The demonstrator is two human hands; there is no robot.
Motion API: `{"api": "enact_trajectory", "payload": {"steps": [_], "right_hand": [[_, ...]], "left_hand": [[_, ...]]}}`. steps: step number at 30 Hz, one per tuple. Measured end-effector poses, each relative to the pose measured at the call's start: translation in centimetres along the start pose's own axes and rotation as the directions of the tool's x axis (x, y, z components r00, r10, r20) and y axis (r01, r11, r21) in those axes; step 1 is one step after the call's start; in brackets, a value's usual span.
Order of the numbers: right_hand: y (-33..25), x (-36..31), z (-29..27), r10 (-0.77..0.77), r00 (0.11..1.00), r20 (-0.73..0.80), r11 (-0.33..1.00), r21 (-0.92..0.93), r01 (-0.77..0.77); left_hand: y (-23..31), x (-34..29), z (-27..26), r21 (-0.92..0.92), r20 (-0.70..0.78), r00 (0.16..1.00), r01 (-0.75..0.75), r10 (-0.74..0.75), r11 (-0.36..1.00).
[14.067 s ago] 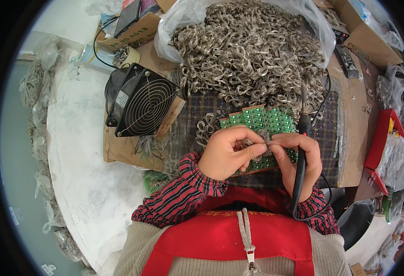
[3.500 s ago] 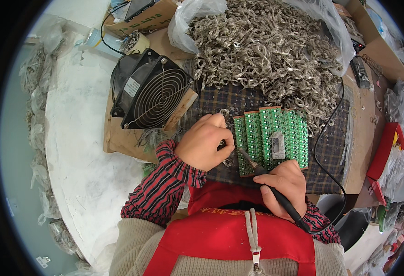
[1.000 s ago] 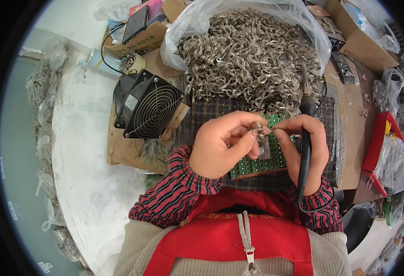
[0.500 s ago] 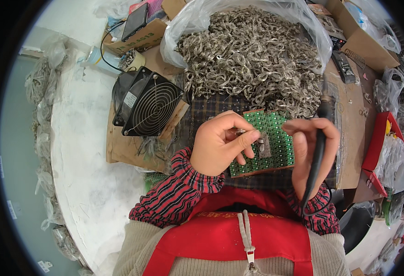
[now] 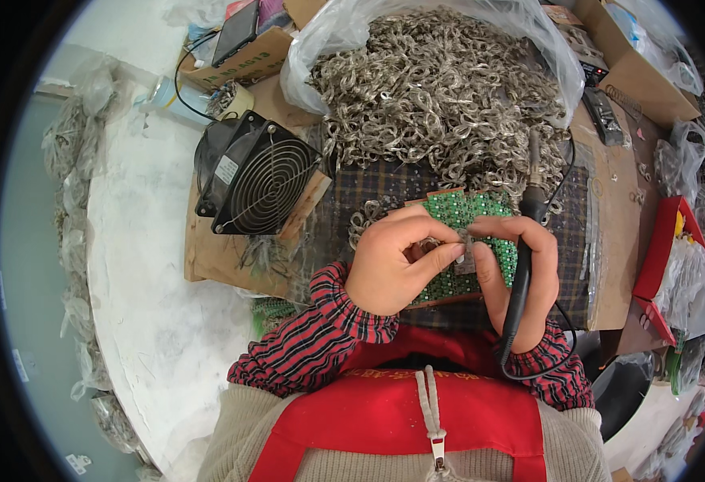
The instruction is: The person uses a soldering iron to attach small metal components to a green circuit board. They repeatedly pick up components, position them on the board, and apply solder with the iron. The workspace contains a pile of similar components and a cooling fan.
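Observation:
My left hand (image 5: 396, 263) is closed in a pinch, with a small metal piece (image 5: 466, 241) at its fingertips, mostly hidden. Facing it, my right hand (image 5: 529, 277) has its thumb and forefinger close to the same piece. Across that hand lies a soldering iron (image 5: 521, 277) with a black handle, its metal end pointing away from me. Beneath both hands is a green circuit board panel (image 5: 449, 205) with rows of small parts, partly covered by my fingers. It rests on a dark checked cloth (image 5: 376, 183).
A big heap of looped metal pieces (image 5: 441, 88) in a clear plastic bag lies beyond the board. On the left stands a black fan (image 5: 268, 181) with a wire guard. To the right are a red box (image 5: 659, 249) and a cardboard box (image 5: 649, 76). The iron's cord (image 5: 571, 341) loops by my right wrist.
My right hand has moved left with the soldering iron, and its fingers now meet my left fingertips. My left hand has shifted slightly right and nearer to me.

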State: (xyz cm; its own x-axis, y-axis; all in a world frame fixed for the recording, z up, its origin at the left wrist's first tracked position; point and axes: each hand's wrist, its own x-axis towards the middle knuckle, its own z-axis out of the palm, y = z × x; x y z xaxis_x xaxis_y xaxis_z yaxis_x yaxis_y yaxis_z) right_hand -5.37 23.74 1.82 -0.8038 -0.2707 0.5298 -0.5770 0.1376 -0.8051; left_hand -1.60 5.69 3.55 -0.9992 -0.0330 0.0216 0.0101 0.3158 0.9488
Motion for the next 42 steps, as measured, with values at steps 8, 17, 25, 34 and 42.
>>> {"api": "enact_trajectory", "payload": {"steps": [8, 17, 25, 34, 42], "right_hand": [[0.9, -1.0, -0.9, 0.017, 0.999, 0.038, 0.989, -0.148, -0.011], [0.5, -2.2, -1.2, 0.094, 0.995, 0.045, 0.995, 0.032, -0.096], [0.2, -2.6, -0.3, 0.135, 0.988, 0.079, 0.989, 0.042, -0.139], [0.1, -3.2, -1.5, 0.217, 0.974, 0.064, 0.957, 0.184, -0.225], [-0.8, -4.3, -2.4, 0.016, 0.958, 0.286, 0.992, 0.116, -0.052]], "left_hand": [[-0.5, 0.1, -0.5, 0.096, 0.163, 0.982, 0.077, -0.092, 0.992], [-0.5, -0.2, -1.0, 0.209, 0.204, 0.957, 0.163, -0.206, 0.964], [0.0, -0.7, -1.4, -0.018, 0.281, 0.953, 0.119, -0.109, 0.993], [-1.5, 0.5, 0.4, 0.390, 0.102, 0.995, -0.032, -0.008, 0.920], [-0.7, -3.9, -4.0, 0.372, 0.099, 0.991, 0.050, -0.094, 0.927]]}}
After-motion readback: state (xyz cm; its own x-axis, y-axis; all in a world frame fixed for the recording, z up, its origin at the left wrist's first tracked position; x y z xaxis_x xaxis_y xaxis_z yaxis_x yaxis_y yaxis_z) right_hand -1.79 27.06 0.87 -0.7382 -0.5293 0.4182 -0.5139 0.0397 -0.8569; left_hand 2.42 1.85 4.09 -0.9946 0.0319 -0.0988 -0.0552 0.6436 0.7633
